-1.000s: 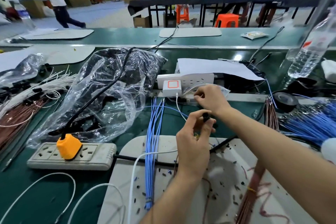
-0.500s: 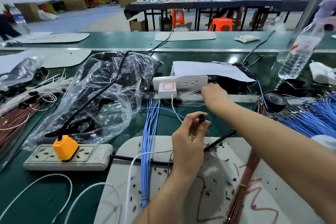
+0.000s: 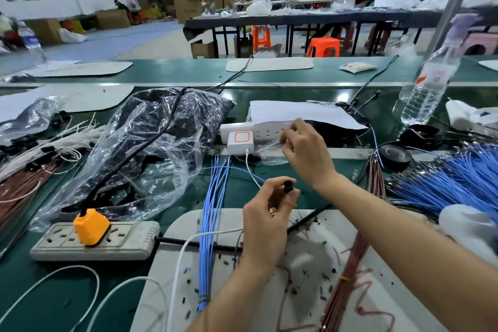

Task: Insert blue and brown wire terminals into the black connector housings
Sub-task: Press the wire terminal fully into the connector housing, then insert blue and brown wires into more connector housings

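Presently, a small black connector housing (image 3: 288, 186) is pinched between the thumb and fingertips of the left hand (image 3: 265, 219). It is held just above the far edge of the white mat (image 3: 382, 245). The right hand (image 3: 305, 151) is stretched further out, beside the white power strip (image 3: 269, 131) and its charger (image 3: 240, 140). Its fingers are curled and drawn together over some clear film; whether anything is pinched cannot be told.

A tied bundle of blue wires (image 3: 213, 224) is laid lengthways on the left of the mat, just left of the left hand. A bundle of brown wires (image 3: 350, 272) is laid along the right side, passing beneath the right forearm. More loose blue wires (image 3: 444, 186) are heaped at the right of the green bench (image 3: 54, 291). Small dark scraps are scattered over the mat.

At left, a grey power strip (image 3: 107, 240) with an orange plug (image 3: 90, 226) is noted. Behind it is a large clear plastic bag (image 3: 151, 148) with dark parts inside. A tape roll (image 3: 394, 156) and a water bottle (image 3: 428, 89) are seen at right.
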`<state>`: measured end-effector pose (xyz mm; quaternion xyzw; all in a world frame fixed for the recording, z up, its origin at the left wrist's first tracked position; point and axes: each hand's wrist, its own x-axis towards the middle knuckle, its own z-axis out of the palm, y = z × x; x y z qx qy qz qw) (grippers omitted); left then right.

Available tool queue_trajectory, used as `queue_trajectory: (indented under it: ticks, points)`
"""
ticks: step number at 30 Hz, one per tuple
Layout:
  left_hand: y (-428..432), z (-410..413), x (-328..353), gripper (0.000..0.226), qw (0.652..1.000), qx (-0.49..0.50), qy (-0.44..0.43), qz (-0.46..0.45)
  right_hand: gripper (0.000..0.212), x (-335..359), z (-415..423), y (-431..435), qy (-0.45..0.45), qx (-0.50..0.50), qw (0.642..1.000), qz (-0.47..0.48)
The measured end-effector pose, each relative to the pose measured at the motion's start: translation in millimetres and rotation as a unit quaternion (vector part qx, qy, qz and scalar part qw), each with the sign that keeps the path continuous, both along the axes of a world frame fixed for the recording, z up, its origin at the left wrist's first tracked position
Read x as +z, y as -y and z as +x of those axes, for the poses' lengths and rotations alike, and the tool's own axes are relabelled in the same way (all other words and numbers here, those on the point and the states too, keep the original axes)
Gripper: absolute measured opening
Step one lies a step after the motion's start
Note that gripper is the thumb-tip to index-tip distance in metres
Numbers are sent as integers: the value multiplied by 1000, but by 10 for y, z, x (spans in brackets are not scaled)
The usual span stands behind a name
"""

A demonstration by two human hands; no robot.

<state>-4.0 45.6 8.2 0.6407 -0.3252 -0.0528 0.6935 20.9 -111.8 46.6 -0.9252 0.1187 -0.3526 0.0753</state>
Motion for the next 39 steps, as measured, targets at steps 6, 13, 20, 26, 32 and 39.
queue_trajectory:
  ticks: [6,13,20,26,32,39]
  points:
    - [-14,-16,7,22,999,-44,-12,-4,17,226,-750,-276,198,29,930,309]
    - [58,-68,44,29,999,-40,-2,13,31,-61,-1496,-353,172,28,880,441]
    - [133,-78,0,29,987,-60,130,75,24,-239,-1641,-439,169,65,862,474]
    - [125,-104,0,27,981,-86,148,93,16,-202,-1663,-499,176,104,868,453]
    - [132,-94,-15,29,976,-88,168,103,22,-272,-1663,-503,162,72,873,454]
    - [134,-116,-20,29,971,-85,198,108,16,-266,-1656,-519,142,47,890,432]
